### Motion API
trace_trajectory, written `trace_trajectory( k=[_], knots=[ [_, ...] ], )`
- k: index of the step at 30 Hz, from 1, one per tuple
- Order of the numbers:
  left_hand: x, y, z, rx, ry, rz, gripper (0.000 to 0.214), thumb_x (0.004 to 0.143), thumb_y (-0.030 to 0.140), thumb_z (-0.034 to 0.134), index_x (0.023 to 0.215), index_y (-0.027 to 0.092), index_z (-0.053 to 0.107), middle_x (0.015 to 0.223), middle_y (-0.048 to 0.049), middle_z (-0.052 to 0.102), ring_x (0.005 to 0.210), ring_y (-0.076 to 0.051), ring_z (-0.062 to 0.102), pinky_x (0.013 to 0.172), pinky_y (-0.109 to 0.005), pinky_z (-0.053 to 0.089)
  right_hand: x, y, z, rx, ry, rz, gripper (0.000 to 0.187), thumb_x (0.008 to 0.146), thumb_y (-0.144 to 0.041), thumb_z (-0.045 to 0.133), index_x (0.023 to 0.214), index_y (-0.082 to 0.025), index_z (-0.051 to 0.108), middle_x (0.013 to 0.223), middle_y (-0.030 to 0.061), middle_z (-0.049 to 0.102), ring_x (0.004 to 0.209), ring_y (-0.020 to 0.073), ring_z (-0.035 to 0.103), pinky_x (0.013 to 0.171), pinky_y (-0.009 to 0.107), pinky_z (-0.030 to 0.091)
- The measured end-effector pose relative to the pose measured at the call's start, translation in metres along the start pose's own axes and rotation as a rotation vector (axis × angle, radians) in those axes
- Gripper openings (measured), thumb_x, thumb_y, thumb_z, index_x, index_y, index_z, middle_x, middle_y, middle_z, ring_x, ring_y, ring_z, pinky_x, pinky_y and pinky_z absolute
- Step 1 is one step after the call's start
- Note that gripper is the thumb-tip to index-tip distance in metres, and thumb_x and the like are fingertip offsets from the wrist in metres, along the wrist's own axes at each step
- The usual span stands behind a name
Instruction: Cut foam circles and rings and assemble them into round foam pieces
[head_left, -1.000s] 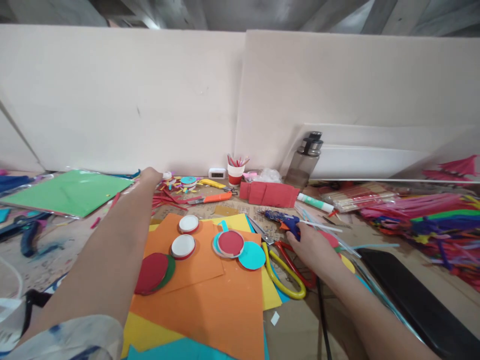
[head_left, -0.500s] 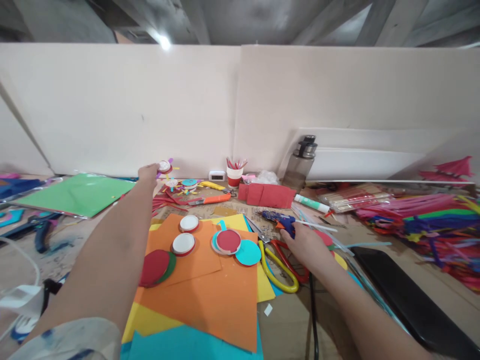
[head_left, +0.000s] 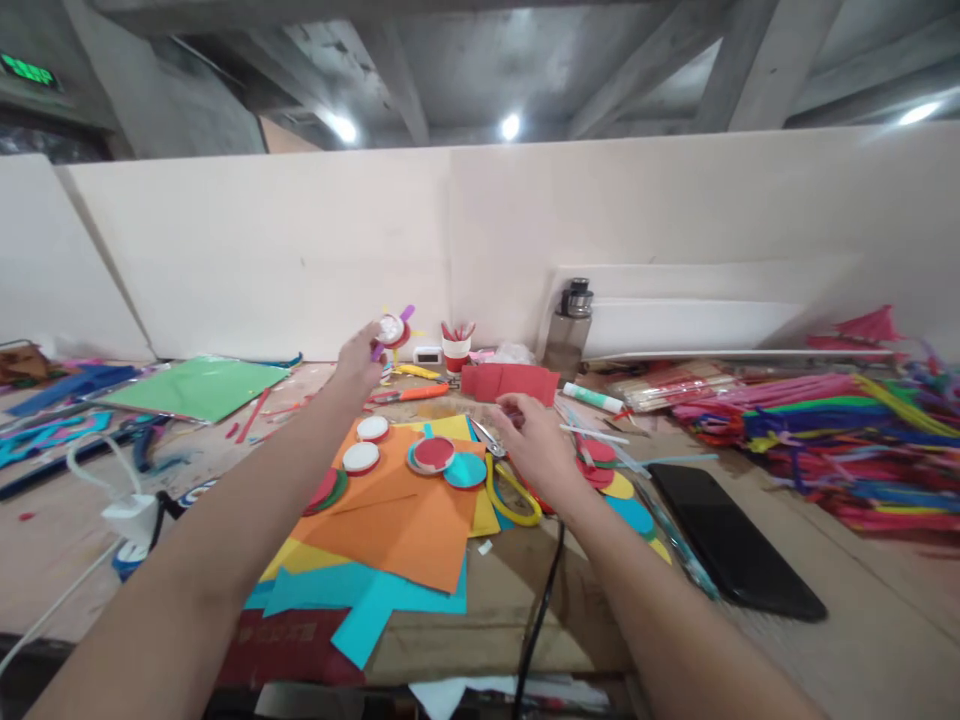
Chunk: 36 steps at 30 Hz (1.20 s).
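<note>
My left hand (head_left: 361, 358) is raised over the back of the table, its fingers closed on a small round paper craft piece (head_left: 391, 331) with a white face, red rim and purple and yellow strips. My right hand (head_left: 536, 440) hovers above the scissors (head_left: 517, 497) with yellow and red handles, thumb and fingers loosely bent and apart, nothing visible between them. The glue gun is hidden behind this hand; a black cord (head_left: 541, 620) runs down below it. White-topped discs (head_left: 361, 458) and a red-faced disc (head_left: 434, 455) lie on orange paper (head_left: 405, 530).
A dark phone (head_left: 735, 540) lies at right, near coloured paper circles (head_left: 628, 515) and bundles of pipe cleaners (head_left: 817, 410). Along the back stand a bottle (head_left: 568, 335), a cup of red sticks (head_left: 456, 352) and an orange cutter (head_left: 412, 393). Green sheets (head_left: 199, 385) lie left.
My right hand has come off the glue gun and moved left. My left hand stays closed on the craft piece, now farther right in view. The camera view has tilted up.
</note>
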<state>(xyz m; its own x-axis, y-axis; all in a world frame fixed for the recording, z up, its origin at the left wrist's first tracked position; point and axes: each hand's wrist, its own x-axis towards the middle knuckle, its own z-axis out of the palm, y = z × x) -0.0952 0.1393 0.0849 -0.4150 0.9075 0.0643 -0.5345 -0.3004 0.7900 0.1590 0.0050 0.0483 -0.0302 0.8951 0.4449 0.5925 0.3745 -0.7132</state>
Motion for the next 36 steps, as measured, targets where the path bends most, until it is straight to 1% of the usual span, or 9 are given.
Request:
trace_trajectory(
  k=[2,5,10,12,15,18,22,29,36],
  knots=[
    [-0.044,-0.015,0.020,-0.040,-0.087,-0.105,0.013,0.067,0.016,0.068,0.079,0.016,0.064,0.074,0.0001,0.064,0.059,-0.007,0.051,0.050,-0.018,0.035,-0.001,-0.005,0.008,0.290,-0.062,0.123,0.033,0.083,-0.044,0.055,0.100,-0.016,0.058,0.096,0.0076,0.064,0.085,0.0175,0.059,0.072,0.030,0.048],
    [-0.107,-0.039,0.040,-0.050,-0.254,-0.070,0.017,0.064,0.020,0.073,0.078,0.015,0.064,0.079,-0.0003,0.065,0.063,-0.007,0.054,0.052,-0.018,0.036,-0.003,-0.009,0.015,0.652,-0.086,0.294,0.047,0.073,-0.051,0.063,0.105,-0.017,0.055,0.105,0.0083,0.062,0.087,0.0171,0.060,0.063,0.026,0.049],
    [-0.169,-0.065,0.047,-0.033,-0.302,0.004,0.026,0.063,0.022,0.077,0.086,0.015,0.065,0.085,-0.0018,0.066,0.075,-0.009,0.058,0.069,-0.020,0.044,-0.001,-0.009,0.014,1.013,0.040,0.374,0.037,0.060,-0.041,0.075,0.079,-0.016,0.056,0.071,-0.0017,0.058,0.059,0.0077,0.051,0.050,0.019,0.039],
    [-0.174,-0.066,0.042,-0.006,-0.318,-0.003,0.026,0.065,0.024,0.077,0.087,0.015,0.065,0.087,-0.0016,0.066,0.078,-0.009,0.059,0.072,-0.021,0.043,-0.001,-0.009,0.011,1.075,0.039,0.392,0.035,0.055,-0.036,0.077,0.072,-0.016,0.055,0.061,-0.0047,0.054,0.053,0.0060,0.047,0.046,0.018,0.034],
    [-0.169,-0.062,0.030,0.057,-0.377,-0.063,0.028,0.075,0.041,0.069,0.087,0.016,0.066,0.089,-0.0027,0.067,0.079,-0.011,0.059,0.068,-0.021,0.042,-0.001,-0.009,0.008,1.090,-0.014,0.399,0.030,0.055,-0.032,0.076,0.068,-0.016,0.054,0.056,-0.0052,0.052,0.051,0.0059,0.046,0.045,0.017,0.033],
    [-0.160,-0.059,0.014,0.133,-0.407,-0.168,0.040,0.080,0.055,0.059,0.086,0.017,0.067,0.089,-0.0043,0.069,0.082,-0.015,0.060,0.063,-0.023,0.041,-0.003,-0.010,0.006,1.041,-0.151,0.395,0.023,0.059,-0.027,0.073,0.068,-0.015,0.055,0.053,-0.0047,0.051,0.049,0.0057,0.045,0.044,0.018,0.033],
    [-0.157,-0.054,-0.004,0.149,-0.472,-0.321,0.042,0.082,0.055,0.057,0.095,0.016,0.068,0.093,-0.0058,0.069,0.084,-0.016,0.061,0.061,-0.022,0.044,-0.006,-0.011,0.006,0.941,-0.301,0.367,0.023,0.062,-0.028,0.071,0.072,-0.015,0.056,0.054,-0.0040,0.053,0.048,0.0051,0.045,0.045,0.017,0.035],
    [-0.165,-0.038,-0.012,0.076,-0.744,-0.550,0.041,0.088,0.045,0.052,0.118,0.021,0.065,0.100,-0.0079,0.068,0.077,-0.016,0.062,0.061,-0.024,0.051,-0.011,-0.017,-0.001,0.769,-0.289,0.300,0.036,0.066,-0.029,0.071,0.093,-0.018,0.050,0.060,-0.0053,0.057,0.051,0.0070,0.049,0.048,0.018,0.038],
    [-0.176,-0.036,-0.006,0.045,-0.628,-0.545,0.035,0.090,0.039,0.051,0.114,0.019,0.066,0.096,-0.0060,0.070,0.066,-0.010,0.062,0.057,-0.018,0.050,-0.012,-0.015,0.002,0.386,-0.106,0.199,0.037,0.074,-0.031,0.064,0.103,-0.018,0.046,0.078,-0.0004,0.061,0.061,0.0108,0.055,0.057,0.025,0.045]
  ],
)
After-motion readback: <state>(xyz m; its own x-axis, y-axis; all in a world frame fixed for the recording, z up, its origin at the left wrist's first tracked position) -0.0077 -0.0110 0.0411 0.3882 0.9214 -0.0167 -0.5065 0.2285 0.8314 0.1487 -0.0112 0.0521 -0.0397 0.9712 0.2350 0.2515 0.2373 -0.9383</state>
